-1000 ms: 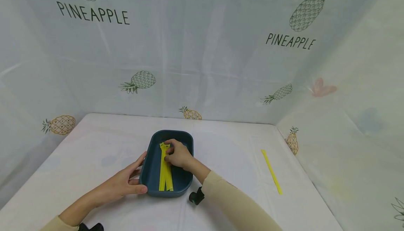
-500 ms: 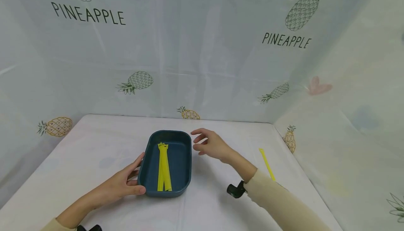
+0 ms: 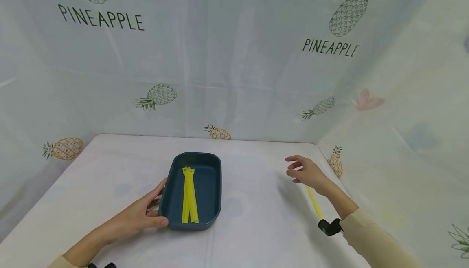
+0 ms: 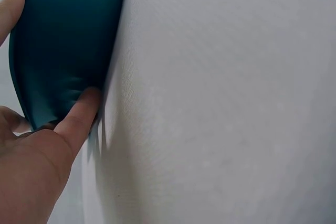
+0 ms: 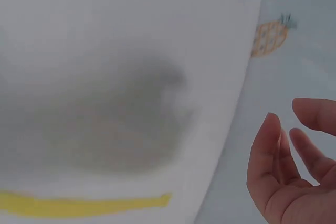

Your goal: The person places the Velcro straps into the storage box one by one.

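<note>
My left hand (image 3: pixel 133 218) rests against the left side of a dark teal rectangular dish (image 3: pixel 207 190), thumb at its near corner and fingers spread along the wall. The left wrist view shows the fingertips on the dish's outer side (image 4: pixel 68 30). Inside lie several flat yellow strips (image 3: pixel 189 201) in a narrow bundle, notched at the far end. At the right, my right hand (image 3: pixel 308 174) hovers over the table with loosely bent fingers, nothing between them. Below it a single yellow strip (image 3: pixel 314 203) lies on the cloth, its far end hidden by the hand in the head view.
White cloth covers the table (image 3: pixel 253 203). Behind and beside it hangs a pale curtain (image 3: pixel 234 56) printed with pineapples. A black wrist camera (image 3: pixel 329 227) sits under the right forearm and overlaps the strip's near end.
My right hand has left the yellow strips in the dish and travelled right, to above the loose strip. The left hand stays at the dish.
</note>
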Demonstrator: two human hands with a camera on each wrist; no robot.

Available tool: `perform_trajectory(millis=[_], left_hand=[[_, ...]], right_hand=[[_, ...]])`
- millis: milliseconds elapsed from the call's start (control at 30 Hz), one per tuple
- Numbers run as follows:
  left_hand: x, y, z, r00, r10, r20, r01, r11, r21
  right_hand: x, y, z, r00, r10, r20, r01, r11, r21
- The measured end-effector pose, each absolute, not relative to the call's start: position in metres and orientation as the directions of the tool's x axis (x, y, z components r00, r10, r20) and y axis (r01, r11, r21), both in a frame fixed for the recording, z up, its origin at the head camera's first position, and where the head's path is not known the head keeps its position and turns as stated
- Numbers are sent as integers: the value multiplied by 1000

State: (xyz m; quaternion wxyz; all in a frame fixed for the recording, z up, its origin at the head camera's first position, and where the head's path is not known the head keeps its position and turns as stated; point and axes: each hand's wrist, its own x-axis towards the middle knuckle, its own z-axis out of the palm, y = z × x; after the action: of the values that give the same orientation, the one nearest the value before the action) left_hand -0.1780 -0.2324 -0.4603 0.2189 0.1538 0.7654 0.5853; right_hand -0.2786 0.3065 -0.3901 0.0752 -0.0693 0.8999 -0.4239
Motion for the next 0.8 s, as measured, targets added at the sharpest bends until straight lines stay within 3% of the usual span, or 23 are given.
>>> perform_trajectory(millis=[300,800], left_hand=[[-177,-230,-459,-866,470,-172,-26,301,953],[-176,-230,-455,-864,471,-175,-27,305,952]], right_hand=[[-277,362,-418,-991,-73,-113,35,666,-745],[-270,389,-453,-992,-10,-125,71,773,-630]])
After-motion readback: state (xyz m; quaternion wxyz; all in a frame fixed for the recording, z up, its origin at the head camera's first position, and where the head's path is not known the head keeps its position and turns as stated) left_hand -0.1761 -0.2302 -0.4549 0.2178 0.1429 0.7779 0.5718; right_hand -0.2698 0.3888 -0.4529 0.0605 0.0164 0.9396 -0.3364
